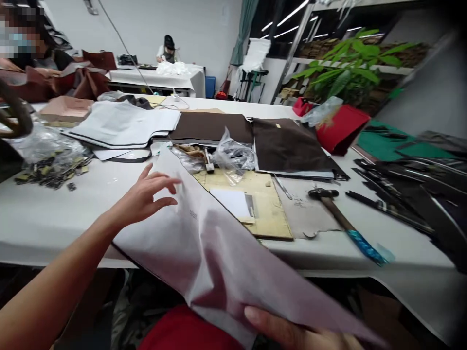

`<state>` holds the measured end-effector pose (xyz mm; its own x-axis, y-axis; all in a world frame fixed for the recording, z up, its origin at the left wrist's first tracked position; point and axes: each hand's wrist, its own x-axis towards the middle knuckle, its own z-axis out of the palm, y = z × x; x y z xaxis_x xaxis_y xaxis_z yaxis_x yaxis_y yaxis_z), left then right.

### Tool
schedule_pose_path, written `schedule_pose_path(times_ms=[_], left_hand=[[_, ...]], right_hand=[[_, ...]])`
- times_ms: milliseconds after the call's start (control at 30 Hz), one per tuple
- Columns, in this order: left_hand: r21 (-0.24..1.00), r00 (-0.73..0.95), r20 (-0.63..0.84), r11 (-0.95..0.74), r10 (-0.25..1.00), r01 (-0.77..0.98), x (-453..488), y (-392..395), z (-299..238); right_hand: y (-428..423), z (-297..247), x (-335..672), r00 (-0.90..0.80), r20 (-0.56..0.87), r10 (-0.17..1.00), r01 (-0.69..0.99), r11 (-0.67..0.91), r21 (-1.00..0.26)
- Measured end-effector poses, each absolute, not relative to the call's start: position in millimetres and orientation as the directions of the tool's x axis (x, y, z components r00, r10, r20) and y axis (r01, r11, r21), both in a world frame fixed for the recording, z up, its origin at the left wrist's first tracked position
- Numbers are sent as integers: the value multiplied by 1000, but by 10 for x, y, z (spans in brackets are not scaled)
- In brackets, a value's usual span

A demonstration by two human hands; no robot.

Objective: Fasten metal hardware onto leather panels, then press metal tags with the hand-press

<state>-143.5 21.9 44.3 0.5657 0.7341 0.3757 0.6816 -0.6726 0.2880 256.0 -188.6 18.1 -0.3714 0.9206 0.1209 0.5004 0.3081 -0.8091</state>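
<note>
The right hand [292,333] grips the near part of a creased white sheet [226,233] overhanging the surface [65,214], while the left hand [155,194], empty with fingers parted, is over its farther part.

With the sheet's [222,243] middle as the dial's centre, the left hand [151,192] is at ten o'clock and the right hand [292,330] toward five. The sheet crosses the near edge of the table [47,218]. At two o'clock lies the board [272,206], with paper [229,201] on it and a bag [233,158] at its far edge. The hammer [337,211] is at three, strips [397,187] beyond it. Stacked panels [120,121] lie at eleven; a folded piece [211,126] lies at twelve, another [292,143] at one, and the plant [352,70] behind that.
</note>
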Motion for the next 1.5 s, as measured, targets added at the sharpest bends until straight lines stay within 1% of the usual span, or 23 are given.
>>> schedule_pose_path(times_ms=[67, 133, 200, 300, 367, 400, 433, 500, 567, 600, 633, 700, 767, 800, 867, 900, 967, 1033, 1100, 1200, 1300, 1400, 1500], left_hand=[[314, 548, 401, -673, 734, 670, -1257, 228, 392], [333, 521, 419, -659, 744, 674, -1009, 211, 372], [337, 576, 362, -679, 733, 652, -747, 184, 346], [313, 723, 210, -746, 658, 588, -424, 77, 234], [292, 763, 130, -760, 633, 581, -290, -52, 121], [281, 762, 108, -755, 639, 593, -249, -125, 66], [270, 753, 100, -746, 650, 608, -221, -197, 17], [253, 735, 110, -734, 669, 630, -198, -315, -50], [244, 740, 121, -743, 661, 624, -197, -375, -77], [243, 747, 123, -749, 654, 616, -201, -382, -80], [244, 751, 123, -754, 648, 610, -206, -376, -79], [252, 755, 125, -757, 643, 603, -219, -344, -75], [267, 759, 131, -760, 638, 593, -233, -306, -76], [276, 760, 138, -762, 635, 586, -240, -292, -78], [290, 758, 156, -763, 634, 578, -250, -276, -82], [295, 754, 165, -761, 636, 578, -253, -273, -82], [304, 745, 178, -756, 642, 579, -254, -273, -78], [315, 743, 184, -754, 644, 576, -252, -277, -69], [325, 737, 195, -751, 647, 574, -249, -284, -58], [336, 706, 229, -735, 670, 589, -249, -296, -43], [357, 681, 280, -732, 676, 580, -257, -304, -38], [363, 678, 338, -755, 653, 546, -270, -299, -50], [348, 667, 380, -767, 641, 539, -283, -293, -72]], right_hand=[[-1898, 142, 2768, -248, 157, 956, 580, 276, -766], [-1711, 176, 2992, -155, 189, 970, 655, 243, -715], [-1393, 247, 3213, -98, 151, 984, 710, 175, -682], [-890, 297, 3479, -117, 32, 993, 734, 108, -671], [-672, 262, 3583, -140, 19, 990, 759, 119, -640], [-614, 237, 3606, -149, 20, 989, 790, 131, -599], [-585, 216, 3607, -152, 22, 988, 834, 140, -534], [-582, 216, 3542, -114, 66, 991, 938, 129, -321], [-570, 294, 3388, -74, 210, 975, 992, 93, -82], [-531, 358, 3278, -92, 302, 949, 995, 100, -11], [-457, 433, 3145, -146, 377, 915, 988, 152, 14], [-191, 590, 2809, -338, 434, 835, 919, 393, -41], [222, 715, 2389, -546, 421, 724, 745, 650, -151], [464, 757, 2154, -625, 410, 664, 648, 734, -202], [965, 791, 1663, -703, 390, 595, 526, 804, -277], [1200, 787, 1421, -705, 357, 613, 531, 789, -307], [1596, 745, 981, -650, 207, 731, 651, 677, -344], [1869, 674, 646, -536, 29, 844, 796, 517, -314], [2035, 593, 444, -433, -67, 899, 876, 403, -265], [2159, 497, 355, -327, -116, 938, 925, 292, -243], [2222, 459, 376, -261, -160, 952, 942, 216, -255], [2260, 452, 367, -245, -176, 953, 941, 190, -281], [2281, 446, 341, -249, -201, 947, 921, 168, -351]])
